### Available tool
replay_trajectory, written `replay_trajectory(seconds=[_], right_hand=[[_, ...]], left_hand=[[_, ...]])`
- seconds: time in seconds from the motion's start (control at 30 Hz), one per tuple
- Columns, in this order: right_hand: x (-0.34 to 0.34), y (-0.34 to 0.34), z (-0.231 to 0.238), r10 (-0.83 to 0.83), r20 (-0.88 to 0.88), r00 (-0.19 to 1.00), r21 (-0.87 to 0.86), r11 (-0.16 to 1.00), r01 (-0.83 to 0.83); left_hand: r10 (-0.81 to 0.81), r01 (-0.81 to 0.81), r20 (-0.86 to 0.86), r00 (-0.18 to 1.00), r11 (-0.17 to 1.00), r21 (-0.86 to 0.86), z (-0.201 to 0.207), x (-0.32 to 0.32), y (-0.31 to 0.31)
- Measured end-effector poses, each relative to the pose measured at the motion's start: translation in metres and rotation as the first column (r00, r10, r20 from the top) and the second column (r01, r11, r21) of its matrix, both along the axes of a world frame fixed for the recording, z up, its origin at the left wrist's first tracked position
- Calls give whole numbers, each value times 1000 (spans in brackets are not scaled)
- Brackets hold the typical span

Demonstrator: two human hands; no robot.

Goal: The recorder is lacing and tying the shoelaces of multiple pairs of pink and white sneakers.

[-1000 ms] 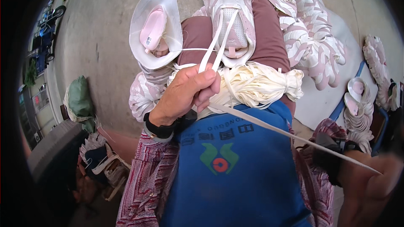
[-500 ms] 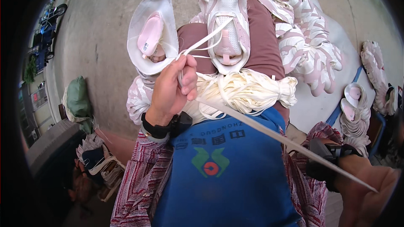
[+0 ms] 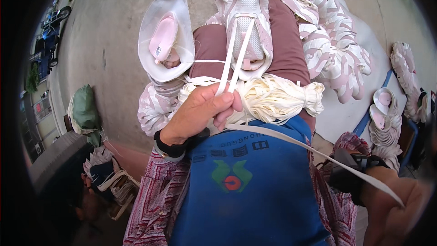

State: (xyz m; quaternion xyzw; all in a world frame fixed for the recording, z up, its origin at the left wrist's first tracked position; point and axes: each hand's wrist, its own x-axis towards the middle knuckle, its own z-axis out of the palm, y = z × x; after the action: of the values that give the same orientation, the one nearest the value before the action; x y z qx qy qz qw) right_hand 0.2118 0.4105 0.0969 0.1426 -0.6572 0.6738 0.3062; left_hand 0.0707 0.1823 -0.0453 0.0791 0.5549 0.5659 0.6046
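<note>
A white and pale pink shoe upper (image 3: 261, 23) lies across my thighs. Two strands of a flat white shoelace (image 3: 229, 54) run from its eyelet area down to my left hand (image 3: 200, 111), which pinches both between thumb and fingers. From there the lace slants across my blue apron (image 3: 241, 196) to my right hand (image 3: 398, 205), low at the right edge. That hand's fingers are dim and partly lost in the dark rim, but the lace ends in its grip. Just beyond my left hand, a thick bundle of cream laces (image 3: 277, 98) rests on my lap.
Left of the shoe upper stands a white curved piece with a pink part (image 3: 163, 41) inside, on stacked uppers. Many more pink and white uppers (image 3: 334, 45) lie on a pale sheet at right. A green sack (image 3: 85, 109) sits on the floor at left.
My left hand has moved right and toward me, drawing the two lace strands straight down from the shoe upper. The lace toward my right hand now sags slightly; that hand has barely moved.
</note>
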Motion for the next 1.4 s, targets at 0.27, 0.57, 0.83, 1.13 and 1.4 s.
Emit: replay_trajectory(seconds=[0.27, 0.57, 0.83, 1.13, 1.4], right_hand=[[-1, 12, -68, -290, 462, 838, 265, 947, 182], [-62, -24, -118, -126, 802, 584, 261, 953, -153], [-77, -34, -204, 15, 748, 664, 141, 973, -181], [-81, -60, -182, 257, 800, 542, -146, 960, -240], [-67, -32, -178, -126, 588, 799, 446, 874, -191]], left_hand=[[-325, 336, -108, 940, 937, 101, 12, -5, 14], [-394, 531, -528, 753, 837, 133, -14, 15, 13], [-437, 567, -546, 715, 819, 87, -23, 20, 22], [140, -174, 328, 934, 982, 75, -80, -41, 47], [237, -351, 446, 863, 917, 190, -98, -42, 48]])
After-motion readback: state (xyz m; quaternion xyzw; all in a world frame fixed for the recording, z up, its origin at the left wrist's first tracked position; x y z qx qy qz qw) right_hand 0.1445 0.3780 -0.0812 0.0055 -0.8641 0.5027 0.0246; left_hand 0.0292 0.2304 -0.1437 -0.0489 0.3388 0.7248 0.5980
